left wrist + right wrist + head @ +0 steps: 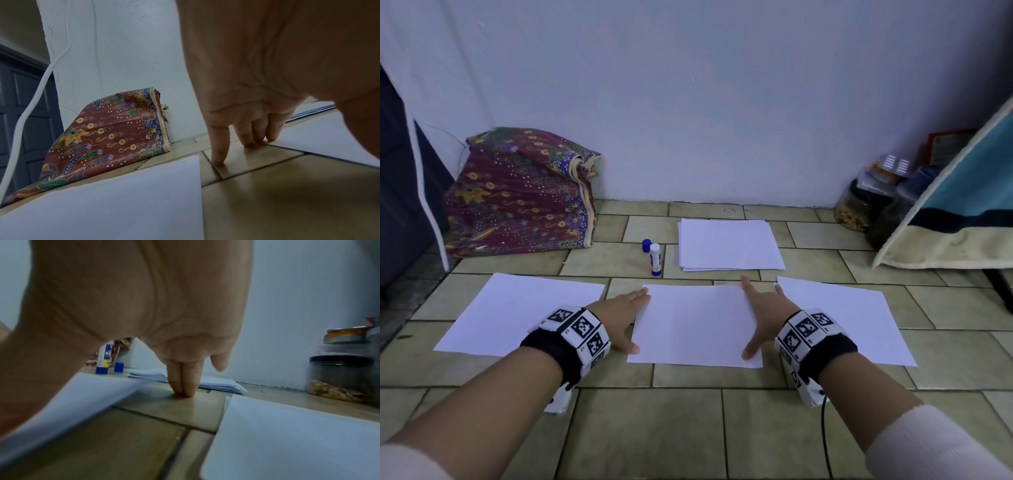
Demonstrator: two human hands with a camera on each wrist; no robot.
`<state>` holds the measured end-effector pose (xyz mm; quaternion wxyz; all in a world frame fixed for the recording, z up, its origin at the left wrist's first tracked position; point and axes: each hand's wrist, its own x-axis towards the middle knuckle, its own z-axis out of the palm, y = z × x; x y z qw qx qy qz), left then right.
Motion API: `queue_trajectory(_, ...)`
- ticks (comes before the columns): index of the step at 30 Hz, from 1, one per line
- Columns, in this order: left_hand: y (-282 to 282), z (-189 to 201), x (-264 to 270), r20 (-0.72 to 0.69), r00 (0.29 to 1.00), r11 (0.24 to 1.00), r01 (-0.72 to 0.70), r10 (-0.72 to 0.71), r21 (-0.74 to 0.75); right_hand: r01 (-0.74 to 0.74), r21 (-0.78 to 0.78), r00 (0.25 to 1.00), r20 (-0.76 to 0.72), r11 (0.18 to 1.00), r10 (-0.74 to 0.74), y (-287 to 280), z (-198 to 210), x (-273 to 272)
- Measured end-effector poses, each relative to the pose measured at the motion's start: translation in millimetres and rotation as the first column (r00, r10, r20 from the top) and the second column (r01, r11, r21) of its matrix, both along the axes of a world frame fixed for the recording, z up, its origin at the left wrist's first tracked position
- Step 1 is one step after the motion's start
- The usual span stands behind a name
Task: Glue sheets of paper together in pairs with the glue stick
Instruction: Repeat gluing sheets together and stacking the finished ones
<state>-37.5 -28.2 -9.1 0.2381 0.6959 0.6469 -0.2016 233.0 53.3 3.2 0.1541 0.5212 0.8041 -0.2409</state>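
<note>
Both hands, left hand (619,317) and right hand (765,317), lie flat with straight fingers at the sides of the middle sheet (693,325) on the floor. The uncapped glue stick (655,259) stands beside the paper stack (727,245); a careless reach could topple it, and uneven pressing might skew the sheet.

Home setting, floor-level work area: tiled floor (688,428) meets plain painted wall (722,102). Folded batik cloth (517,192) leans against wall at left; food jars (859,205) and a towel (962,205) at right.
</note>
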Motion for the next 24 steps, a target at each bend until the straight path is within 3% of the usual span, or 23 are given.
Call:
queue_trajectory(3, -0.2, 0.2, 0.0, 0.006, 1.000, 1.000, 0.003, -0.003, 0.002, 0.018, -0.077, 0.986, -0.164, 0.997, -0.030, 4.2, -1.4, 7.3)
queue_trajectory(5, -0.2, -0.6, -0.6, 0.009, 1.000, 1.000, -0.001, 0.001, 0.007, 0.069, -0.208, 0.926, -0.350, 0.976, -0.140, 5.6, 0.5, 14.0)
queue_trajectory(9, -0.6, -1.9, -1.3, 0.011, 1.000, 1.000, -0.001, 0.001, 0.003, 0.260, -0.372, 0.629, -0.634, 0.891, -0.449, -0.8, -3.6, 22.3)
queue_trajectory(12, -0.3, -1.8, -1.9, 0.012, 1.000, 1.000, 0.001, -0.001, 0.006, 0.289, -0.454, 0.510, -0.672, 0.843, -0.537, -8.5, -10.8, 21.3)
queue_trajectory(17, 0.3, -1.4, -1.0, 0.012, 1.000, 1.000, 0.006, -0.006, 0.003, 0.311, -0.418, 0.518, -0.678, 0.853, -0.521, -13.4, -19.2, 14.2)
queue_trajectory(24, 1.1, -4.5, -4.5, 0.081, 0.997, 1.000, -0.018, 0.019, -0.004, 0.306, -0.353, 0.644, -0.607, 0.884, -0.465, -8.1, -34.0, 12.5)
